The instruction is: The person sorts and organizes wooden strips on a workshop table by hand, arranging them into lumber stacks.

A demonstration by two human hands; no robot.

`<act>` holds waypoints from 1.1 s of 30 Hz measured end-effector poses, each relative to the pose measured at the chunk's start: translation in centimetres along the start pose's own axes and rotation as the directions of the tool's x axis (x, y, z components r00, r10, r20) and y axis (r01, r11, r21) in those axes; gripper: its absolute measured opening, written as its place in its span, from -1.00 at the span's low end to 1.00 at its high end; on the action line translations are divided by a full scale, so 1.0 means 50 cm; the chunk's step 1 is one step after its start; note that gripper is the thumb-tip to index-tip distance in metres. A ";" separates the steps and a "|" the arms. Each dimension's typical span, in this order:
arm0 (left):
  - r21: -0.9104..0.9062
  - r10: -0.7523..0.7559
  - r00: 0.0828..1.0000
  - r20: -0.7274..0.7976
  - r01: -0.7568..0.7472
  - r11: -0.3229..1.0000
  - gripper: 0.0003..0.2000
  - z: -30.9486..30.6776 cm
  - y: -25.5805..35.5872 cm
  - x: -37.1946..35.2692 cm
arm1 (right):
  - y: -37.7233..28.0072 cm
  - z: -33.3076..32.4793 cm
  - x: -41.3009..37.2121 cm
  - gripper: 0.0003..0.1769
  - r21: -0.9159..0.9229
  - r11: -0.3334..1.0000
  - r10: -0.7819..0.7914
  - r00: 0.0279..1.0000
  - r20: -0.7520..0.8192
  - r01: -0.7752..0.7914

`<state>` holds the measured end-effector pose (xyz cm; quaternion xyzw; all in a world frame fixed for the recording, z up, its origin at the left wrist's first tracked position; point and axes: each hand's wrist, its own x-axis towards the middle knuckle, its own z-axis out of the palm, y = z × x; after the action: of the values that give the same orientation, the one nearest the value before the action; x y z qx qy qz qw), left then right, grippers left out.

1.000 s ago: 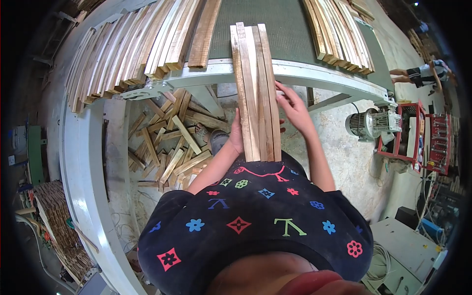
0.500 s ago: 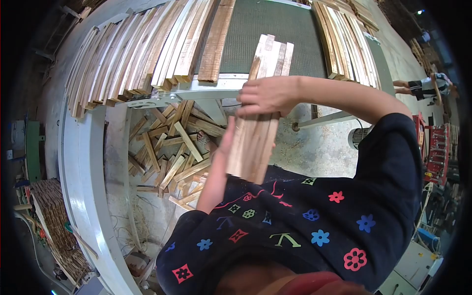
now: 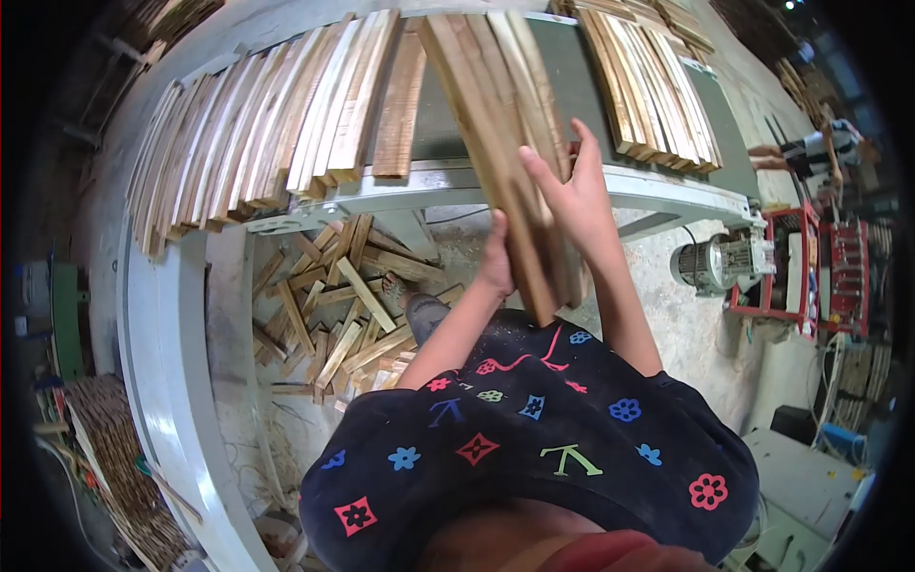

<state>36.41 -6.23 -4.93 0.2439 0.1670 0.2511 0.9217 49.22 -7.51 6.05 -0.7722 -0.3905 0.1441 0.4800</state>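
Note:
A bundle of several wooden strips (image 3: 510,124) slants from above the green conveyor belt down towards my shirt, blurred at its near end. My left hand (image 3: 496,255) grips its left edge near the lower end, thumb upright against the wood and the other fingers hidden underneath. At the bundle's right side is my right hand (image 3: 577,186). Its thumb lies over the wood and its forefinger points up, apart from the thumb; the remaining fingers are partly hidden at the edge. A single brown wooden strip (image 3: 400,114) lies on the belt just left of the bundle.
Wooden strips stand in a long row (image 3: 257,124) on the left and a shorter row (image 3: 648,91) on the right. Offcuts (image 3: 343,296) litter the floor under the machine frame (image 3: 181,381). A motor (image 3: 705,267) sits at right; another person (image 3: 815,153) is beyond.
The bundle has moved up and away from me, over the belt, and tilted to the left. My right hand has gone from across its top to its right side.

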 end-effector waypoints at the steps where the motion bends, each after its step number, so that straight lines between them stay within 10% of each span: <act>1: 0.025 0.012 1.000 -0.028 -0.012 1.000 -0.04 0.004 0.004 0.001 | 0.034 -0.009 0.002 0.13 -0.016 0.998 0.056 0.993 0.108 -0.055; 3: -0.128 -0.045 0.999 0.018 0.047 0.991 -0.08 -0.004 -0.001 -0.005 | 0.102 -0.018 0.001 0.05 -0.055 0.986 0.169 0.929 0.329 -0.160; 5: -0.145 -0.105 0.994 -0.016 0.102 0.984 -0.14 -0.035 -0.016 -0.010 | 0.127 -0.002 -0.024 -0.23 0.066 0.980 0.163 0.943 0.290 -0.189; 16: -0.331 -0.214 0.977 -0.009 0.199 0.922 -0.11 -0.100 -0.040 -0.092 | 0.171 0.024 -0.108 -0.33 0.575 0.732 0.197 0.921 0.335 -0.365; 27: -0.301 -0.169 0.967 0.190 0.221 0.928 -0.10 -0.025 -0.005 -0.086 | 0.208 -0.001 -0.038 -0.35 0.388 0.796 0.254 0.838 0.482 -0.464; 33: -0.456 -0.023 0.945 0.326 0.179 0.872 -0.10 0.051 0.091 -0.062 | 0.088 -0.163 -0.094 -0.32 0.597 0.785 -0.247 0.800 0.546 -0.165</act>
<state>33.24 -5.41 0.18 0.0355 -0.0347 0.1938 0.9798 53.08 -17.17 5.63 -0.4766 -0.4697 0.4883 0.5601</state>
